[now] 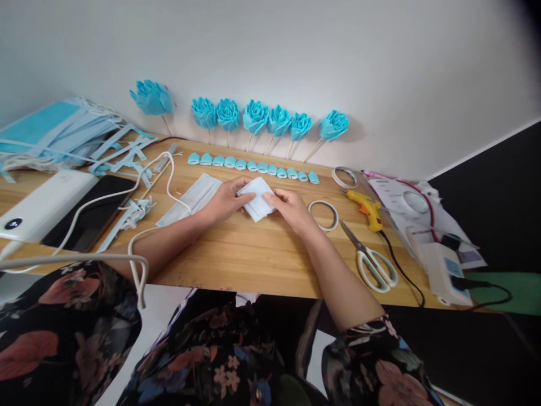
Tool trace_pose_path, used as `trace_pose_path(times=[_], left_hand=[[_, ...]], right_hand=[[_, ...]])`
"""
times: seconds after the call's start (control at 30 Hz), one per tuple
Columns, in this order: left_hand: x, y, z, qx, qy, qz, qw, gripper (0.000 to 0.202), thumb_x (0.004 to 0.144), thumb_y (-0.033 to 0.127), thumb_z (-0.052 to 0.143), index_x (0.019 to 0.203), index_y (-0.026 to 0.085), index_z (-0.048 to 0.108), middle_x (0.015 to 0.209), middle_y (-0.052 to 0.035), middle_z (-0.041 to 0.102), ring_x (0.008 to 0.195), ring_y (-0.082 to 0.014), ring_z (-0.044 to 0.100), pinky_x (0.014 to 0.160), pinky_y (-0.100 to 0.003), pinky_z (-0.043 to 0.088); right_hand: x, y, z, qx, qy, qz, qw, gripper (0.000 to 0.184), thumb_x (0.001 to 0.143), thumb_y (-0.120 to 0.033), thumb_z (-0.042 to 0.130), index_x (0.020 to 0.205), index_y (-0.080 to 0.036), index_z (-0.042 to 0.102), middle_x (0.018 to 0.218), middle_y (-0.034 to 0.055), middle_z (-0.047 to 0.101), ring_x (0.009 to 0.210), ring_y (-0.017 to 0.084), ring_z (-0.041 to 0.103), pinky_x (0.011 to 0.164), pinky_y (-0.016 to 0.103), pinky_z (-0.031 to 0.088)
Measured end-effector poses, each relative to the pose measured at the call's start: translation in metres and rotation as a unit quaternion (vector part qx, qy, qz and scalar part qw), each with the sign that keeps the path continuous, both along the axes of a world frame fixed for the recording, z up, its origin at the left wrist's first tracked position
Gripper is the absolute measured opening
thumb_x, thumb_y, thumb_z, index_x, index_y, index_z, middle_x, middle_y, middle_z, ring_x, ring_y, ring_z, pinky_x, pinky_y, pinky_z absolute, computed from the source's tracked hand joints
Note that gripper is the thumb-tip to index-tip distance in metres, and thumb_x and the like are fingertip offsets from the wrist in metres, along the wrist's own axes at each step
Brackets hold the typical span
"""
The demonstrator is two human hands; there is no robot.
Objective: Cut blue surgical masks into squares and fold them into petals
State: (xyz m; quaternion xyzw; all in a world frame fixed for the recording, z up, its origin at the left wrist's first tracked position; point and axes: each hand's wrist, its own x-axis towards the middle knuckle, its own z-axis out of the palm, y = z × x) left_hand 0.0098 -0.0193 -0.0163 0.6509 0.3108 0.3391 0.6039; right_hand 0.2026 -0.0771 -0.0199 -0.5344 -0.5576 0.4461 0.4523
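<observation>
My left hand (226,202) and my right hand (291,207) both pinch a small folded piece of white mask fabric (257,198) lying on the wooden table (253,254). The left fingers press its left edge, the right fingers its right edge. A flat white mask piece (192,197) lies just left of my left hand. Behind the hands runs a row of several small blue folded petals (253,165). Several blue fabric roses on sticks (253,118) lean against the wall.
Two tape rolls (323,214) (344,176), a yellow glue gun (367,207) and white-handled scissors (372,262) lie at the right. A stack of blue masks (46,132), cut strips (122,155), a white power bank (42,206), a phone (93,217) and white cables lie at the left.
</observation>
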Motion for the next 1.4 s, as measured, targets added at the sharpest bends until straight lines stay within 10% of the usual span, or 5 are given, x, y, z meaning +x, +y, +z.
trace_pose_path(times=[0.33, 0.9, 1.4], left_hand=[[0.002, 0.000, -0.003, 0.053, -0.052, 0.004, 0.997, 0.072, 0.076, 0.037, 0.077, 0.139, 0.017, 0.048, 0.110, -0.0100, 0.070, 0.093, -0.0199, 0.067, 0.079, -0.029, 0.053], [-0.001, 0.000, -0.006, 0.184, 0.117, 0.068, 0.974, 0.055, 0.079, 0.028, 0.067, 0.134, 0.020, 0.061, 0.094, -0.0030, 0.064, 0.083, -0.0152, 0.058, 0.074, -0.024, 0.049], [0.002, 0.002, -0.007, 0.104, 0.060, 0.035, 0.992, 0.039, 0.077, 0.039, 0.070, 0.106, 0.013, 0.066, 0.097, -0.0080, 0.072, 0.085, -0.0201, 0.065, 0.072, -0.028, 0.049]], right_hand=[[-0.006, 0.003, -0.001, 0.012, 0.094, 0.001, 0.996, 0.036, 0.072, -0.046, 0.078, 0.095, -0.020, 0.068, 0.091, 0.0030, 0.074, 0.085, 0.020, 0.067, 0.082, 0.034, 0.053], [-0.004, 0.001, 0.004, 0.071, -0.156, -0.044, 0.984, 0.026, 0.076, -0.043, 0.072, 0.085, -0.019, 0.069, 0.069, -0.0017, 0.058, 0.064, 0.013, 0.044, 0.060, 0.027, 0.033], [-0.005, 0.006, -0.004, 0.022, 0.041, -0.045, 0.998, 0.029, 0.070, -0.042, 0.075, 0.085, -0.018, 0.067, 0.068, -0.0020, 0.059, 0.061, 0.012, 0.047, 0.055, 0.026, 0.037]])
